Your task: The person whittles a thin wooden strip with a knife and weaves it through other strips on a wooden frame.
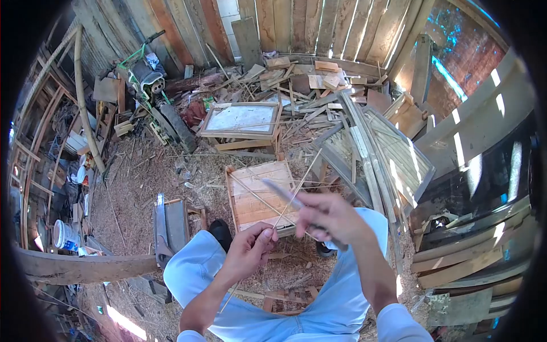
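Observation:
My left hand [253,247] is closed on a thin wooden strip [297,185], which slants up to the right from its fingers and shows again below the wrist. My right hand [332,218] grips a knife, its fingers wrapped round the handle. The grey blade [277,189] points up and left and crosses close to the strip; whether they touch is unclear. Beneath both hands lies a low wooden crate top [256,185] with thin sticks across it, in front of my knees.
A handsaw [161,222] leans on a small bench [178,225] at left. A framed panel [241,118] stands beyond the crate, with scrap wood [319,85] behind it. Long boards [370,165] lie at right. A small motorbike [154,91] stands at upper left, a white bucket [65,235] at far left.

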Demonstrator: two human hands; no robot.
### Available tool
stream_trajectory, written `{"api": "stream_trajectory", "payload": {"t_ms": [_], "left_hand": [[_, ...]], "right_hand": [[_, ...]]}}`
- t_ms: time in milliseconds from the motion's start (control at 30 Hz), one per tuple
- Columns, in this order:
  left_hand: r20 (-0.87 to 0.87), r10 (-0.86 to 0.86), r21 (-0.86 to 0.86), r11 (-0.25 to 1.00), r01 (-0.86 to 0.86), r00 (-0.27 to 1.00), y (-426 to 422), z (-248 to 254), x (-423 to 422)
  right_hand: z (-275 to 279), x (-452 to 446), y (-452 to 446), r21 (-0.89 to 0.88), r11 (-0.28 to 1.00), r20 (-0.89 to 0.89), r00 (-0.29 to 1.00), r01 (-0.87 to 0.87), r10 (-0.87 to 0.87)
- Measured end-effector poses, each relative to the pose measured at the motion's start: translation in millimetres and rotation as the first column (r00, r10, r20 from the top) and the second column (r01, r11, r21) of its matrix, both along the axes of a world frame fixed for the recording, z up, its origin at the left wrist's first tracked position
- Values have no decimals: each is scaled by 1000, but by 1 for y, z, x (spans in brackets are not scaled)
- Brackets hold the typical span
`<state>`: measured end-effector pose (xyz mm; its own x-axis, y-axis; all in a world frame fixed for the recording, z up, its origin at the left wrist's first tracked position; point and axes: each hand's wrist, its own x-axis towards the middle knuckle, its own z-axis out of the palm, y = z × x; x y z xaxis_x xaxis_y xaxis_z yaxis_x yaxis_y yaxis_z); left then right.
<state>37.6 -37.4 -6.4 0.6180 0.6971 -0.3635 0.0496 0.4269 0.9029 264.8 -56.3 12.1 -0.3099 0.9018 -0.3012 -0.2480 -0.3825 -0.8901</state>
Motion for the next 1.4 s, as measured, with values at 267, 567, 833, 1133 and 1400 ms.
{"api": "stream_trajectory", "payload": {"t_ms": [267,567,833,1133,1400], "left_hand": [[-73,24,139,990,-14,997,-9,3,2],[-126,65,247,968,-33,990,-13,0,0],[-189,55,298,955,3,980,-15,-3,0],[-168,91,387,922,-19,982,-11,-6,7],[-176,71,328,945,-10,982,-14,-6,2]], "right_hand": [[6,9,2,-87,994,-101,992,66,-74],[6,24,9,-148,988,-168,984,41,-66],[2,37,9,-141,988,-270,958,66,-102],[2,51,20,-125,978,-300,933,165,-196],[5,70,16,-170,930,-292,885,325,-363]]}}
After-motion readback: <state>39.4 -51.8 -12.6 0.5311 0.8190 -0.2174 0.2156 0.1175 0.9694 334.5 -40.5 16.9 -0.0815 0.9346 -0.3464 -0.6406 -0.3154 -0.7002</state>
